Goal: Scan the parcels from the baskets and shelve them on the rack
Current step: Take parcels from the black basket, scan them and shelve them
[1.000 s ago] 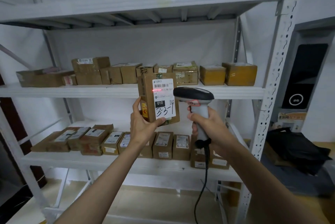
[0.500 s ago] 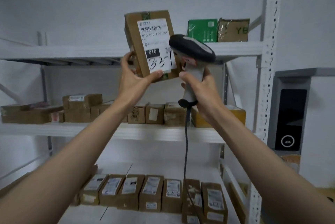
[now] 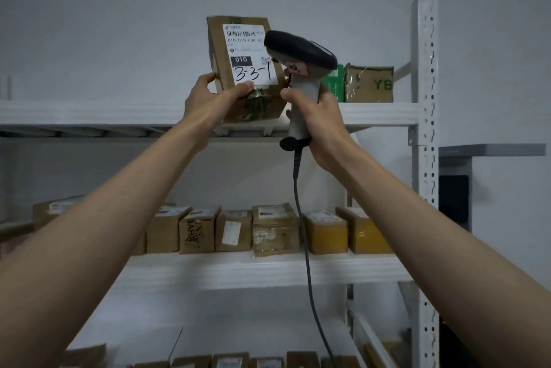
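A brown cardboard parcel (image 3: 222, 48) with a white label marked "3-3-1" is raised upright in front of the rack's top shelf (image 3: 119, 112). My left hand (image 3: 213, 101) grips its lower part, thumb on the label's bottom edge. My right hand (image 3: 317, 120) grips the handle of a grey and black barcode scanner (image 3: 298, 50), whose head covers the parcel's right edge. The scanner's cable (image 3: 301, 218) hangs down between my arms.
A green box (image 3: 335, 83) and a brown box marked "YB" (image 3: 368, 84) stand at the right end of the top shelf. The middle shelf (image 3: 268, 273) holds a row of several parcels. More parcels line the lowest visible shelf. A white perforated upright (image 3: 425, 159) bounds the rack on the right.
Both hands rose from the middle shelf level to the top shelf, carrying the parcel and scanner. The scanner's red light on the label is gone. The view tilted upward.
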